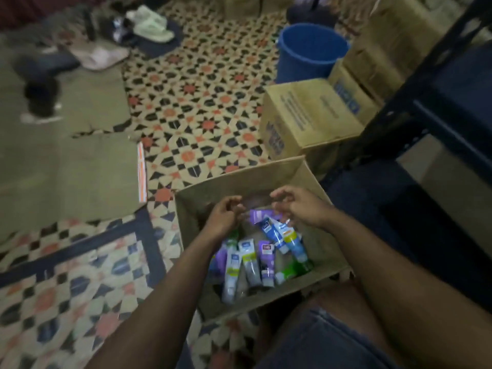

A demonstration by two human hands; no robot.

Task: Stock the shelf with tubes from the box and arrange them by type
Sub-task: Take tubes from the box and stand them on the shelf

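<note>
- Location: tubes (255, 262) lie loose in the open cardboard box (239, 179). The box sits on the tiled floor (199, 102) directly in front of the seated person. Heap is mixed and criss-crossed, mostly toward the near side of the box; far-left corner shows bare bottom.
- Types visible: purple tube (259, 215) on top at mid-box, blue tubes (277, 235) leaning under it, green tube (292, 270) at the near-right corner. White/grey ones lie at the near edge.
- Shelf (426, 102): dark metal rack at the right, beside the box. None of this stock is seen on it.
- Left hand (226, 217): over box centre, fingers (234, 206) curled inward. Frame is blurred, so cannot tell if it holds anything.
- Right hand (298, 206): over the purple tube's upper end, fingers curled. Contact w/ the tube can't be confirmed.
- Handling (est.): tubes look light, w/ soft squeezable walls and a glossy skin that is prob. slippery. Stiff points are the cap and the crimped tail.
- Grip rec.: pinch at the shoulder next to the cap, or span the mid-body w/ light pressure. A hard squeeze risks popping a cap.
- Sequence rec.: lift the top tube first. Pulling a buried one will drag its neighbours.
- Nearby: closed cartons (306, 115), blue bucket (308, 51).
</note>
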